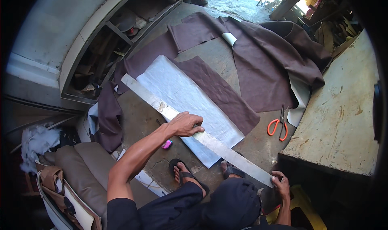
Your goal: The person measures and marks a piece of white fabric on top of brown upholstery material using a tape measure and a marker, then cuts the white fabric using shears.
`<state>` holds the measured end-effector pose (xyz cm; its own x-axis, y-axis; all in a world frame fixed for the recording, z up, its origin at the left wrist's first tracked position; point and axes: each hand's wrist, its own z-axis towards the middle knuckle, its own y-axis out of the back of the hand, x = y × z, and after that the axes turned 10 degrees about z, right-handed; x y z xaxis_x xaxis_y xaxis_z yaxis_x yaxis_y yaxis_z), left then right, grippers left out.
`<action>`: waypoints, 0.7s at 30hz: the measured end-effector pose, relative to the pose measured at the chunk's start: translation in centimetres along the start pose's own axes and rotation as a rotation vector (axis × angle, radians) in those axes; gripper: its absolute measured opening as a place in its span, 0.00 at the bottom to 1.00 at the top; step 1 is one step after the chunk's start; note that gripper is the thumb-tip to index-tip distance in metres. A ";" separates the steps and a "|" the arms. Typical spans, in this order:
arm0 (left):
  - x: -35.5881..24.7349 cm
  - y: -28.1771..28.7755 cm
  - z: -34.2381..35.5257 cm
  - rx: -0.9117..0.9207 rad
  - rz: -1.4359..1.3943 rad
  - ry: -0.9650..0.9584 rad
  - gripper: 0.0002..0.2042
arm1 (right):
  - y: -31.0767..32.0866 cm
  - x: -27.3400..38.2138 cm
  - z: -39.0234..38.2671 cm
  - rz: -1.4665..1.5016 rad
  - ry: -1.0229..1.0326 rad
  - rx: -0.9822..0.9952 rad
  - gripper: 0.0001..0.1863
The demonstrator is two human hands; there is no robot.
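My left hand (pixel 186 124) is closed around the middle of a long, flat, pale straightedge (pixel 230 154), its fingers over the edge. At the near right end of the straightedge, my right hand (pixel 281 184) grips it between thumb and fingers. The straightedge slants from far left to near right, above a sheet of brown upholstery material folded to show its white backing (pixel 182 88). A brown part of the sheet (pixel 218 88) lies along its right side. Scissors with orange handles (pixel 279 127) rest on the floor to the right, blades spread.
More brown material (pixel 262 64) spreads in folds across the far floor. A worn board-topped table (pixel 339 112) stands at right, a shelf unit (pixel 109 27) at far left. Grey-brown cushions (pixel 87 161) lie near left. A small pink object (pixel 167 144) is on the floor by my sandalled foot (pixel 186 173).
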<state>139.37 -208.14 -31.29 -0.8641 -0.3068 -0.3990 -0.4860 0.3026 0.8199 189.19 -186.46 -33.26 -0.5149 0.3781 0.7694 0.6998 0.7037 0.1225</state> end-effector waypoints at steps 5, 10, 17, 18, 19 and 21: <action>1.1 -0.5 7.8 -0.125 0.228 0.005 0.20 | -2.5 -2.3 3.8 -0.097 -0.034 0.006 0.14; 4.2 -3.8 10.7 0.096 0.379 0.321 0.23 | -6.8 -4.5 7.7 -0.196 0.038 0.003 0.16; 7.1 -7.4 10.7 -0.209 -0.063 0.810 0.52 | -8.2 -6.9 11.3 -0.248 0.178 -0.207 0.17; 8.1 -7.7 9.3 -0.191 -0.055 0.841 0.54 | -9.3 -5.6 10.8 -0.307 0.231 -0.175 0.14; 8.6 -7.8 9.3 -0.180 -0.057 0.848 0.55 | -8.7 -4.6 11.1 -0.346 0.083 -0.036 0.24; 8.5 -8.5 9.8 -0.156 -0.075 0.828 0.54 | -8.3 -7.4 12.2 -0.368 0.044 -0.099 0.24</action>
<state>134.86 -204.52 -45.68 -0.4260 -0.9016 -0.0751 -0.4625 0.1456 0.8746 181.08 -187.75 -47.63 -0.7202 0.0833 0.6888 0.5179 0.7252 0.4537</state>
